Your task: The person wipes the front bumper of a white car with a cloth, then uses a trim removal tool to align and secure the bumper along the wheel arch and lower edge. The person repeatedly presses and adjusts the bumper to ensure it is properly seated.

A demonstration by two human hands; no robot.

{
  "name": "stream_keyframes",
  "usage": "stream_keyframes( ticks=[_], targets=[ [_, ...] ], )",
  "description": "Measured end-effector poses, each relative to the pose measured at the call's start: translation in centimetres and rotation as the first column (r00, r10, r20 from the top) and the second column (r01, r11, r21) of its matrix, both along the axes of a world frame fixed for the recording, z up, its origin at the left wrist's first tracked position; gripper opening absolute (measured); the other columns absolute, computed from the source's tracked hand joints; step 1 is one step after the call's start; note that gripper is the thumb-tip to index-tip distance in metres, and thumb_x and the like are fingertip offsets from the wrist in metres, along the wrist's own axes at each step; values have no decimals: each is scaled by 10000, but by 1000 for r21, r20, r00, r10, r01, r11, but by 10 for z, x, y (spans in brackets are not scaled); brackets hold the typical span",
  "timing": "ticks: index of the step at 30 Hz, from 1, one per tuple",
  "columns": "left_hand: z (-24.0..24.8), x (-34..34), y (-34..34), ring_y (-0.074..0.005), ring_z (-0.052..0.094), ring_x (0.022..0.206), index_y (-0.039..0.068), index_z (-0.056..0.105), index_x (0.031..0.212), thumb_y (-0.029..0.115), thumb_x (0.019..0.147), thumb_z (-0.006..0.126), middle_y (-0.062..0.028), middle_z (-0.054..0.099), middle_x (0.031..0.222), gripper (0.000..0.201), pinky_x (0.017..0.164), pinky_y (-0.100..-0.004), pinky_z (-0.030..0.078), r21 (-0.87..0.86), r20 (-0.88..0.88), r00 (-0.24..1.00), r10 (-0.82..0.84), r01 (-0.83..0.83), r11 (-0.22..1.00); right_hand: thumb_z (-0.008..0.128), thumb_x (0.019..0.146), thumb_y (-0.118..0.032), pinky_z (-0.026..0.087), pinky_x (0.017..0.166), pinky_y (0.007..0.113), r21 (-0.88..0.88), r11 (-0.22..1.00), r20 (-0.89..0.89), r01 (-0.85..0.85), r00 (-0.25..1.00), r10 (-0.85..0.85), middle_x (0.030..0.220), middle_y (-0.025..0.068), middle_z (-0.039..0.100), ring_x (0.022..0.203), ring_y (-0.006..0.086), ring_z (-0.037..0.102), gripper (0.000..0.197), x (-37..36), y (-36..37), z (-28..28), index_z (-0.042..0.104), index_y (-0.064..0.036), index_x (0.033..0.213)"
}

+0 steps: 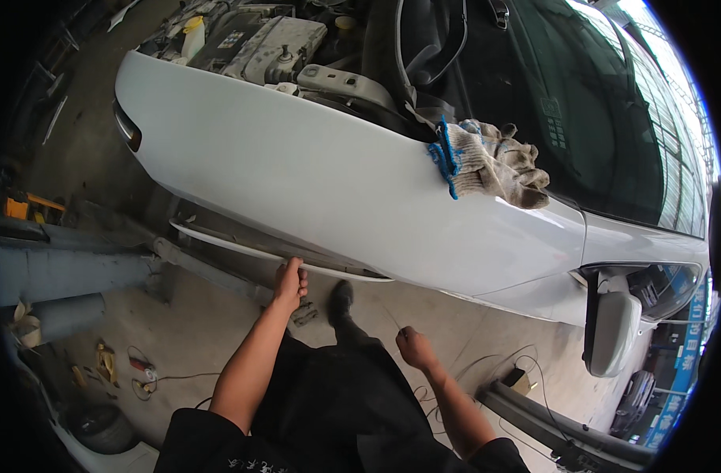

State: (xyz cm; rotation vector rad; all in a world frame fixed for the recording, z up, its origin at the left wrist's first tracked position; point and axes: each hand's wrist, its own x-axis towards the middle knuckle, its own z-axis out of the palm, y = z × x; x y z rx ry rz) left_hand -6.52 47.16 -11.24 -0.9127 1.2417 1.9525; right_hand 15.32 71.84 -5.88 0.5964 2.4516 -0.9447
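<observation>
Beside the front side of a white car, my left hand [292, 284] is closed around a curved white strip [226, 247] along the lower edge of the fender [297, 162], by the wheel arch. My right hand [416, 348] is a loose fist, held low and apart from the car. A thin line runs up from its fingers; whether that is something held, I cannot make out. A pair of soiled knit work gloves [494, 165] with blue cuffs lies on top of the fender, near the windshield.
The engine bay [274, 47] is open at the top. A side mirror [613, 335] juts out at right. Lift arms [565, 414] and a grey lift post [69, 268] stand close by. Cables [471, 366] and a tire [104, 428] lie on the floor.
</observation>
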Motion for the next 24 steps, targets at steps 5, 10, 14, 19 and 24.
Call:
stream_keyframes(
  ticks=[5, 10, 14, 19, 24],
  targets=[
    [2, 0, 0, -84, 369, 453, 91, 388, 750, 244, 791, 540, 3, 398, 586, 220, 358, -246, 255, -2, -40, 999, -8, 8, 1000, 478, 864, -222, 449, 638, 488, 135, 982, -17, -130, 991, 133, 748, 254, 593, 750, 428, 571, 249, -38, 3, 37, 529, 22, 862],
    [-2, -1, 1, -76, 341, 437, 78, 369, 743, 238, 788, 542, 9, 374, 566, 240, 355, -241, 239, -31, -81, 997, 21, -23, 999, 417, 873, -173, 463, 589, 486, 322, 839, 45, -439, 892, 450, 728, 199, 562, 654, 397, 571, 191, -67, -2, 52, 515, -26, 799],
    [-5, 4, -2, -66, 293, 419, 83, 348, 693, 226, 781, 552, 21, 334, 532, 264, 354, -254, 207, -14, -100, 994, 37, -39, 999, 373, 866, -102, 487, 533, 441, 375, 717, 137, -588, 800, 584, 629, 188, 556, 542, 353, 584, 192, -79, -3, 42, 509, -3, 774],
    [-11, 9, -2, -78, 275, 408, 97, 328, 589, 202, 780, 534, 23, 312, 500, 299, 361, -266, 197, -28, -137, 988, 69, -74, 997, 428, 820, -116, 501, 608, 442, 336, 674, 410, -658, 746, 524, 757, 167, 604, 688, 352, 613, 182, -106, -16, 38, 581, -28, 775],
    [-22, 9, -4, -96, 278, 432, 65, 313, 510, 176, 730, 529, 14, 318, 476, 327, 425, -351, 247, -100, -268, 964, 9, -37, 994, 460, 788, -125, 520, 675, 407, 368, 726, 555, -581, 764, 330, 820, 176, 642, 759, 337, 637, 209, -120, -30, 25, 646, -29, 792]
  ],
)
